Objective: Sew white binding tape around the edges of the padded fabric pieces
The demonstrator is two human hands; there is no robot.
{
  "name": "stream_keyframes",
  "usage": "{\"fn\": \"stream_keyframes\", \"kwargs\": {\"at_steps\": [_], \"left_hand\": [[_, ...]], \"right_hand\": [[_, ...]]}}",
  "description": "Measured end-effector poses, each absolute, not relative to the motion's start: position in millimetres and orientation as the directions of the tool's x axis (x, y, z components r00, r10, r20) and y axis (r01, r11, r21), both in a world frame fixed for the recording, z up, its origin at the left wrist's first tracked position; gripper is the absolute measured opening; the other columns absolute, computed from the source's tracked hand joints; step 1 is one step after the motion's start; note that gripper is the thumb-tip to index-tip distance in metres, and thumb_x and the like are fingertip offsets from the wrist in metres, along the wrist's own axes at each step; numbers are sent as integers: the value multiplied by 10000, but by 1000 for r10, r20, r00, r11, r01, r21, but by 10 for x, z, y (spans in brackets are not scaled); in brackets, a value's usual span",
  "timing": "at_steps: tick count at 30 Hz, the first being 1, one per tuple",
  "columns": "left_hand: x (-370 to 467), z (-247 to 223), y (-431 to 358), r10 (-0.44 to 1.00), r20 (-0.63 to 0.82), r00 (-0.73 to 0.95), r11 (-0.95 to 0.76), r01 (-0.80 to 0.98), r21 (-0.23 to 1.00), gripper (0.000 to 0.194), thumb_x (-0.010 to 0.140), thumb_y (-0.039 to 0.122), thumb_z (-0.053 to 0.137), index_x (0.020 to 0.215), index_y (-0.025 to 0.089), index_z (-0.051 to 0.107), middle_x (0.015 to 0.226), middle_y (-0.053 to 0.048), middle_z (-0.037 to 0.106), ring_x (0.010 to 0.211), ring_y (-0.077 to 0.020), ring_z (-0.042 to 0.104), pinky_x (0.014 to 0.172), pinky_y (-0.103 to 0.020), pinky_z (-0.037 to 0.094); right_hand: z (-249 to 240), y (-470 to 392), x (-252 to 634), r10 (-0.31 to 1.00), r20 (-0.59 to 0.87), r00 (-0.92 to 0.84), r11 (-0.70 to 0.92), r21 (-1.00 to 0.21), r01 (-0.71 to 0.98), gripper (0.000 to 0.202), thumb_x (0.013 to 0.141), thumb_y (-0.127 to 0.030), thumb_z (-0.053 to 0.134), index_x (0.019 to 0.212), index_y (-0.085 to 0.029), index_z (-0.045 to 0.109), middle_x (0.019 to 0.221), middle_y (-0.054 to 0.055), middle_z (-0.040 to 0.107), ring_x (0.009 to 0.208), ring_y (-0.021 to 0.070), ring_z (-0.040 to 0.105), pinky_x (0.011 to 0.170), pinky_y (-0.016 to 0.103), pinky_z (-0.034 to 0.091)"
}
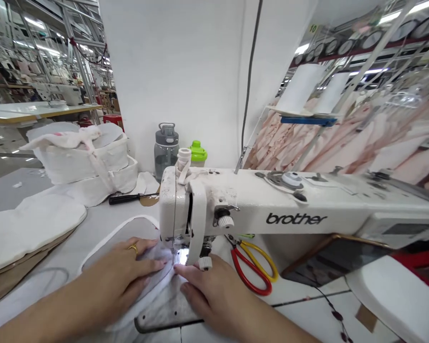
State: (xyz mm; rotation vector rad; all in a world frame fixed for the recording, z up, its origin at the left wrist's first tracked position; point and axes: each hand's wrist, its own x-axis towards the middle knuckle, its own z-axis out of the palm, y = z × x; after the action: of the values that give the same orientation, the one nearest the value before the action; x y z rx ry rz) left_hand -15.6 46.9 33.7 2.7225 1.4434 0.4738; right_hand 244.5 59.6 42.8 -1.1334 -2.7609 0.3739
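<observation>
My left hand (pixel 128 269), a ring on one finger, lies flat with fingers spread on a grey fabric piece (pixel 128 233) edged in white. The piece reaches under the needle area of a white sewing machine (pixel 243 205), where a small lamp glows. My right hand (pixel 218 290) is on the other side, its index fingertip at the white edging (pixel 160 287) just in front of the presser foot. Thumb and index finger of that hand are apart; its other fingers are partly hidden behind the machine head. Scissors (pixel 252 267) with red and yellow handles lie beyond my right hand.
Left stand white padded fabric pieces (pixel 82 162), tied in a bundle, and a stack of flat cut pieces (pixel 28 228). A screwdriver (pixel 128 198), a grey bottle (pixel 166 150) and a green-lidded cup (pixel 198 152) sit behind. A phone (pixel 329 259) leans under the machine arm.
</observation>
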Motion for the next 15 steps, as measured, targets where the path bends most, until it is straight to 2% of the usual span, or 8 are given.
{"fn": "stream_keyframes", "kwargs": {"at_steps": [2, 5, 10, 15], "left_hand": [[-99, 312, 415, 826, 207, 524, -556, 817, 153, 397, 879, 243, 507, 1202, 390, 686, 1150, -48, 690, 990, -265, 640, 834, -371, 515], [-9, 295, 336, 860, 213, 464, -498, 853, 153, 380, 870, 254, 516, 1187, 354, 701, 1158, -91, 679, 1007, -316, 622, 851, -455, 502], [42, 290, 286, 886, 174, 429, -455, 878, 152, 370, 885, 271, 526, 1208, 364, 679, 1193, -103, 657, 1046, -353, 605, 853, -504, 490], [99, 221, 302, 898, 187, 398, -426, 893, 145, 331, 893, 250, 502, 1158, 333, 681, 1141, -99, 654, 996, -329, 600, 819, -492, 497]], "right_hand": [[437, 598, 2441, 703, -15, -712, 688, -243, 684, 378, 1007, -351, 431, 1341, -311, 603, 1026, 89, 678, 955, 281, 616, 827, 395, 498], [437, 605, 2436, 707, -50, -705, 683, -209, 700, 383, 1014, -363, 395, 1333, -332, 605, 997, 90, 668, 895, 280, 613, 797, 401, 495], [402, 601, 2428, 719, -32, -694, 674, -209, 708, 402, 1012, -361, 382, 1356, -316, 587, 1008, 100, 665, 856, 277, 603, 770, 395, 487], [388, 581, 2430, 722, 19, -691, 677, -225, 701, 402, 1009, -336, 391, 1332, -248, 614, 989, 106, 672, 914, 287, 593, 799, 392, 473]]}}
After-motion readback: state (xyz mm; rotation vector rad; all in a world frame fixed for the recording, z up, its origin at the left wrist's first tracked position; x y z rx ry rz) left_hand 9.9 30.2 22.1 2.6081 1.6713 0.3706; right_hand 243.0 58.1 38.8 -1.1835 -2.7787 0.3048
